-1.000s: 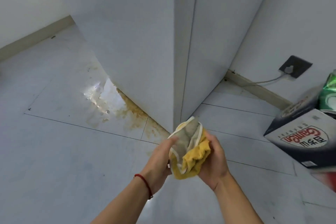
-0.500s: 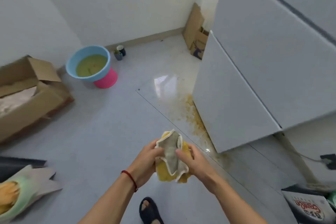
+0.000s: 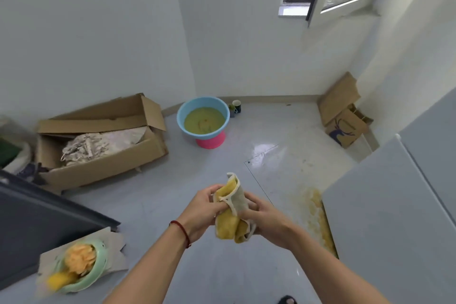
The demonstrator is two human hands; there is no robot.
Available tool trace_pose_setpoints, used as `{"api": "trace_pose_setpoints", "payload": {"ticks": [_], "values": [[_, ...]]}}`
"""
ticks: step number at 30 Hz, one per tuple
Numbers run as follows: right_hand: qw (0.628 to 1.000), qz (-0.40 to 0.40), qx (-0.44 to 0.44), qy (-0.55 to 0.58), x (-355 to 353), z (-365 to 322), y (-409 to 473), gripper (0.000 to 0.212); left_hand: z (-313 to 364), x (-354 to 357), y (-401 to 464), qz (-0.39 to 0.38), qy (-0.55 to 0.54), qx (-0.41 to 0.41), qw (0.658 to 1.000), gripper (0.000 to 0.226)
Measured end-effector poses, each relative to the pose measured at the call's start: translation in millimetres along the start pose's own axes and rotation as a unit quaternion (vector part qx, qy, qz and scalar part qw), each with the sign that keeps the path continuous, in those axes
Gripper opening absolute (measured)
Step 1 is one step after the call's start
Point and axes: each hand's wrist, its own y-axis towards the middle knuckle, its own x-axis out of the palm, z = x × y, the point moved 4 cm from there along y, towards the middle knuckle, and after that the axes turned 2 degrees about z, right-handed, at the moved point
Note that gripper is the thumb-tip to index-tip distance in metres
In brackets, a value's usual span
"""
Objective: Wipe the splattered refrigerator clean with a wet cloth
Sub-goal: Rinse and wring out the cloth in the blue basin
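I hold a bunched yellow and grey cloth [image 3: 232,210] in front of me with both hands. My left hand [image 3: 202,212] grips its left side, a red string round that wrist. My right hand [image 3: 265,217] grips its right side from below. The white refrigerator [image 3: 394,224] stands at the right edge, its lower door facing left. A yellow-brown splatter [image 3: 318,219] stains the floor along the refrigerator's base. A blue basin [image 3: 203,117] of yellowish water sits on a pink stool by the far wall.
An open cardboard box [image 3: 98,140] with crumpled paper lies at the left. A dark panel [image 3: 37,227] and a green bowl [image 3: 79,264] with orange scraps are near left. Two mugs [image 3: 235,106] stand behind the basin. A brown paper bag [image 3: 345,121] leans in the far right corner.
My view has swung left and up, away from the refrigerator's base toward the room and the basin. Both hands kept hold of the cloth and turned it.
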Motion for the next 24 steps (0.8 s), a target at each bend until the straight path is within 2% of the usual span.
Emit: {"api": "trace_pose_setpoints", "payload": {"ticks": [3,7,12,18,21,24], "values": [[0.999,-0.029,0.001,-0.038,-9,-26,68,0.039,19,-35,36,0.032,-0.007,-0.001,0.999,0.022],[0.996,-0.049,0.049,-0.055,-37,-56,183,0.047,53,-88,102,0.096,-0.031,-0.006,0.995,0.022],[0.986,-0.083,0.126,-0.074,-63,-114,288,0.029,111,-130,171,0.121,-0.118,-0.022,0.985,0.028],[0.984,0.013,0.100,-0.147,-121,-190,389,0.022,180,-190,264,0.205,-0.136,-0.022,0.969,0.022],[0.971,0.069,0.098,-0.209,-165,-216,440,0.023,201,-222,325,0.206,-0.138,-0.005,0.969,0.020],[0.968,0.111,0.111,-0.195,-199,-242,491,0.025,212,-259,406,0.186,-0.141,-0.016,0.972,0.023]]}}
